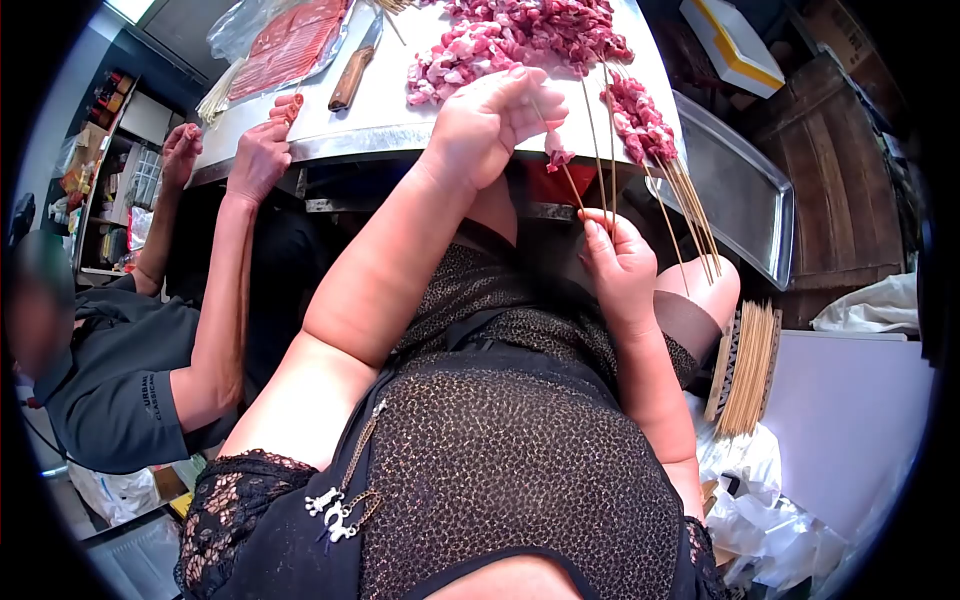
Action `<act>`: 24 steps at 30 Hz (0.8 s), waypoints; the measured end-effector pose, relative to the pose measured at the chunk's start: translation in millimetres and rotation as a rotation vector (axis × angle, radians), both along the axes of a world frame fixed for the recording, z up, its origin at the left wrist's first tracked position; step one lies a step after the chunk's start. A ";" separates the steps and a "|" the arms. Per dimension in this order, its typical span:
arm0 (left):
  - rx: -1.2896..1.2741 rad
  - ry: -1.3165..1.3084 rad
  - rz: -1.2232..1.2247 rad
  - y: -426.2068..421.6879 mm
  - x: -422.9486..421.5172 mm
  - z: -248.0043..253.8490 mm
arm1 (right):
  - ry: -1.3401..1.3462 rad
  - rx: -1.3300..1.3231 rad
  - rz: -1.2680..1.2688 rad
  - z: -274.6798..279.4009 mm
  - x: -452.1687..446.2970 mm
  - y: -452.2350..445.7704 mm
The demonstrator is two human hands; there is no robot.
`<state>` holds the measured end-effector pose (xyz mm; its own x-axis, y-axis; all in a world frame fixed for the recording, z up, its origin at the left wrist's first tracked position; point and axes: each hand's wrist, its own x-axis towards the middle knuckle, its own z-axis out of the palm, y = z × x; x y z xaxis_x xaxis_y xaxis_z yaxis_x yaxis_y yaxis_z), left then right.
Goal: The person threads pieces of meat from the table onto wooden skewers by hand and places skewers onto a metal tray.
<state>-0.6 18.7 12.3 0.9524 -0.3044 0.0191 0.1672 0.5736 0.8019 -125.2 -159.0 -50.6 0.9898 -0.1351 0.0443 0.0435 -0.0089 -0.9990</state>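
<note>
My right hand (620, 260) pinches several thin bamboo skewers (600, 165) at their lower ends, in front of the table's edge. One of them slants up to the left with a small piece of raw meat (558, 152) threaded on it. My left hand (490, 120) is at that skewer's upper end, palm turned towards it, fingers loosely bent and apart. I see no meat between those fingers. Just beyond lies a heap of pink, diced raw meat (520, 40). Filled meat skewers (640, 120) rest at the table's right edge, bare ends sticking out towards me.
A wooden-handled knife (350, 80) lies on the white table (385, 125), near sliced meat in plastic (295, 45). At left, a co-worker's hands (262, 150) work over the edge. At right are a metal tray (740, 185) and a holder of bare skewers (745, 370).
</note>
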 end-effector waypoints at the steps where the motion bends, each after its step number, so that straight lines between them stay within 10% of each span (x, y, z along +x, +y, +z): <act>1: -0.012 0.008 0.002 -1.4 -1.4 -1.6 | 0.010 -0.008 0.007 0.5 -0.6 -0.1; 16: -0.073 0.025 -0.116 -10.5 -14.6 -1.9 | 0.207 0.389 0.155 32.0 7.2 7.0; 24: 0.593 -0.320 0.180 42.4 47.3 16.1 | 0.075 0.337 0.035 25.8 18.4 -13.7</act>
